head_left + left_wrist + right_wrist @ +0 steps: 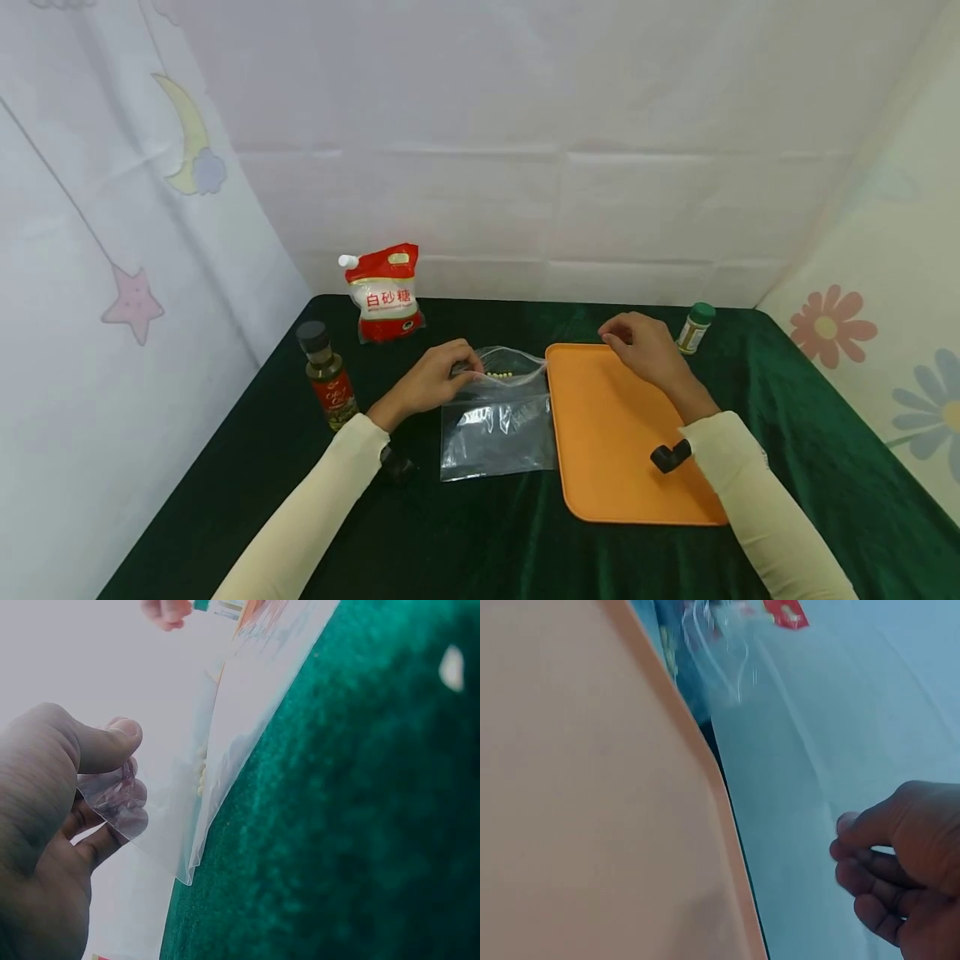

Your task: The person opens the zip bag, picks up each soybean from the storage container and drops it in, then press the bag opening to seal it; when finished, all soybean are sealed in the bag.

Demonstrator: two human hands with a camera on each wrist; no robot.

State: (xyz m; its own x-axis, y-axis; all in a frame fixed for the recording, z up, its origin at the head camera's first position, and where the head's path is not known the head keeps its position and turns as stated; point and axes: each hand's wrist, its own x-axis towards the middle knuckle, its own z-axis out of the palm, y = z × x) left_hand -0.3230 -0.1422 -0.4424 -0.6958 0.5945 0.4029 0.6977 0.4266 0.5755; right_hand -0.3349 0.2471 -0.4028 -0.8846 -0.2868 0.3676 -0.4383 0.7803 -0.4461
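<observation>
A clear zip bag (498, 433) lies flat on the green cloth, its mouth standing apart at the far end. Several small pale-yellow round pieces (501, 375) sit inside near the mouth. My left hand (438, 375) pinches the bag's upper edge between thumb and fingers; the left wrist view shows the clear film (112, 799) in its grip. Over the far end of the orange tray (607, 450) hovers my right hand (641, 346), fingers loosely bent. No object shows between its fingertips in the right wrist view, where thumb and forefinger come close together.
A dark-capped bottle with a red label (333, 392) stands left of my left hand. Behind it is a red and white sugar pouch (386, 296). A small green-capped jar (693, 329) stands beyond the tray at right. White cloth walls (555, 225) border the table.
</observation>
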